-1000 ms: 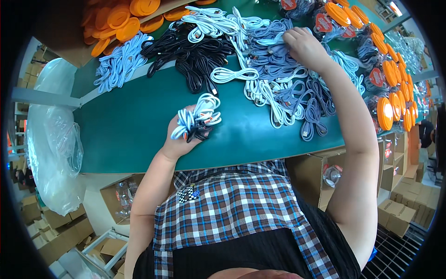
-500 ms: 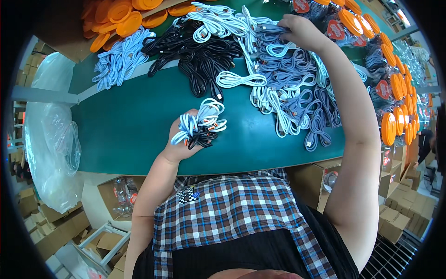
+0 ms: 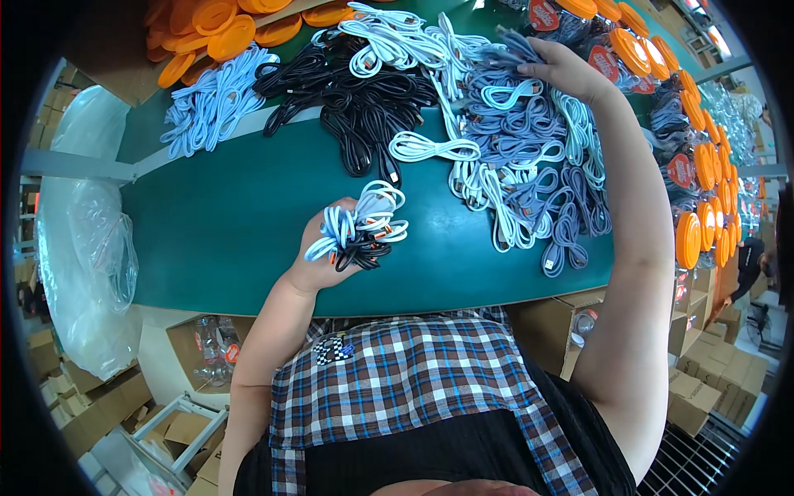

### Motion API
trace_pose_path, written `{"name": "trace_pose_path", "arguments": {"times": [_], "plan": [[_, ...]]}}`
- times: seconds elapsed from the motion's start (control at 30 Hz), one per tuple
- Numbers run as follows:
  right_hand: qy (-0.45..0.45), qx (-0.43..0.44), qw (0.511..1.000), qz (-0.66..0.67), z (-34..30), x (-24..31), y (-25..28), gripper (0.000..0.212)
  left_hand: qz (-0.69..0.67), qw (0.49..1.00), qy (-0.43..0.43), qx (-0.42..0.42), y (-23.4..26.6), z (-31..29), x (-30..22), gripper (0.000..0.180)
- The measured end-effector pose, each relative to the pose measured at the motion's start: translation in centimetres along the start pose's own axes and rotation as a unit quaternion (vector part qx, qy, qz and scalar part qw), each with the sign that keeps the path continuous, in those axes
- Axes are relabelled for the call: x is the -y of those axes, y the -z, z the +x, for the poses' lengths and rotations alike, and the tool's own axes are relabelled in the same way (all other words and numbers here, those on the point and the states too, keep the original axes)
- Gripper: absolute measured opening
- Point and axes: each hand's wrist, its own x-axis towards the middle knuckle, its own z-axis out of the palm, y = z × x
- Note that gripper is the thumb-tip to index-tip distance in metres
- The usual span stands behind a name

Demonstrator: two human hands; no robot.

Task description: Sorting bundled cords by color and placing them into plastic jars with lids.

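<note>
My left hand point(image 3: 318, 260) is closed round a bunch of coiled charging cables point(image 3: 364, 223), white, light blue and black, above the near part of the green table. At the far right of the pile, my right hand point(image 3: 571, 70) pinches a grey coiled cable point(image 3: 514, 51), slightly blurred and tilted. Under and beside it lie more grey cables point(image 3: 517, 132). White cables point(image 3: 389, 41) and black cables point(image 3: 364, 99) are heaped toward the middle. One white coil point(image 3: 434, 147) sits at the front of the heap. Light blue cables point(image 3: 219, 99) form a separate pile at the left.
Orange lids point(image 3: 219, 29) fill a carton at the far left. Clear jars with orange lids point(image 3: 703, 161) line the right side. A big clear plastic bag point(image 3: 91, 248) hangs at the table's left end. Cartons point(image 3: 546, 322) stand beneath the green table point(image 3: 248, 223).
My right hand has drawn back a little to the right and lifted a grey cable off the pile. My left hand keeps its bunch, almost in place.
</note>
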Motion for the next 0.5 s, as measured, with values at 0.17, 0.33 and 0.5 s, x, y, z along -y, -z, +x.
{"name": "trace_pose_path", "arguments": {"times": [0.17, 0.33, 0.5], "plan": [[0.059, -0.005, 0.968, -0.245, 0.3, 1.3, -1.7, 0.026, 0.011, 1.000, -0.028, 0.003, 0.1, 0.3, -0.3, 0.045], [0.208, -0.082, 0.903, -0.367, 0.4, 0.8, -2.3, 0.025, 0.074, 0.997, -0.022, 0.007, 0.3, 0.1, -0.1, 0.050], [0.038, -0.055, 0.995, 0.069, -2.6, 2.5, 0.0, 0.028, -0.015, 0.999, 0.035, -0.031, 0.3, -0.2, -0.4, 0.050]]}}
